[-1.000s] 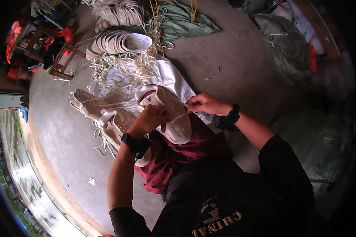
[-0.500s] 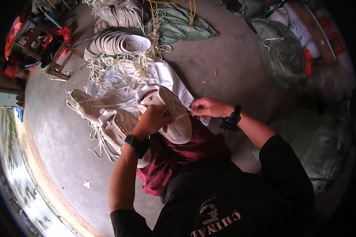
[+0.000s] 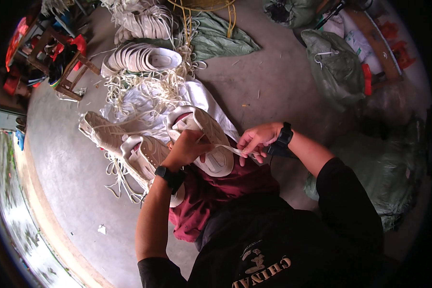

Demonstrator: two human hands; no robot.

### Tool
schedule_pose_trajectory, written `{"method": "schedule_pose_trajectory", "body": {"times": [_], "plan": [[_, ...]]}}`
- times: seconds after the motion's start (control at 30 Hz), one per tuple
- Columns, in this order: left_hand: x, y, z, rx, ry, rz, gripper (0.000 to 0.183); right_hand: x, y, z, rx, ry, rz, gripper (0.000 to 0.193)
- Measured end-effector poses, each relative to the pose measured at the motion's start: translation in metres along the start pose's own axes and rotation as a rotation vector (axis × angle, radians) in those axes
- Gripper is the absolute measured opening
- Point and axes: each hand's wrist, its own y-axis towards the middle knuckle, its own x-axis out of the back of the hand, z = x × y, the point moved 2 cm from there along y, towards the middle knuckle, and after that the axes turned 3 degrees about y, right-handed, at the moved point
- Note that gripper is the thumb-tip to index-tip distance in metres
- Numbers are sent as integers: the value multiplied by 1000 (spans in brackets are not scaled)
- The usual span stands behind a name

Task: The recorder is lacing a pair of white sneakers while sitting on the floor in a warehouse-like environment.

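Observation:
A cream sneaker (image 3: 218,162) with a mesh toe rests across my lap, its toe toward me. My left hand (image 3: 189,147) is closed over its lacing area, fingertips pinching by the flat, pale shoelace (image 3: 229,148); the exact grip is partly hidden. That lace runs taut off the shoe to my right hand (image 3: 261,139), whose thumb and forefinger hold it at the shoe's right side, other fingers loosely curled. Left of my left hand, a second cream sneaker (image 3: 138,154) leans against my leg. Beyond it lies a third sneaker (image 3: 103,130) with laces trailing over it.
Tangled loose laces (image 3: 146,89) lie on a white cloth (image 3: 201,96) ahead. Behind them is a row of nested pale shoe parts (image 3: 125,58). A green sack (image 3: 329,67) stands at far right, a wooden stool (image 3: 69,72) at far left.
My right hand has moved right and slightly toward me, drawing a longer stretch of lace from the shoe. My left hand stays at the lacing. The view has shifted slightly.

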Motion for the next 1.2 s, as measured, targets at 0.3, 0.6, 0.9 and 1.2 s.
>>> {"method": "schedule_pose_trajectory", "body": {"times": [0.3, 0.6, 0.9, 1.2], "plan": [[5, -5, 10, -27, 22, -5, 14, -10, 9, 2, 662, 379, -426, 14], [12, -15, 18, -54, -72, -56, 14, -36, 3, 22, 972, -15, -725, 13], [24, -50, 24, -89, -3, -75, 15, -72, 11, 32, 875, -945, -1278, 9], [25, -96, 17, -128, -53, -62, 12, -111, 30, 23, 432, -701, -897, 12]]}}
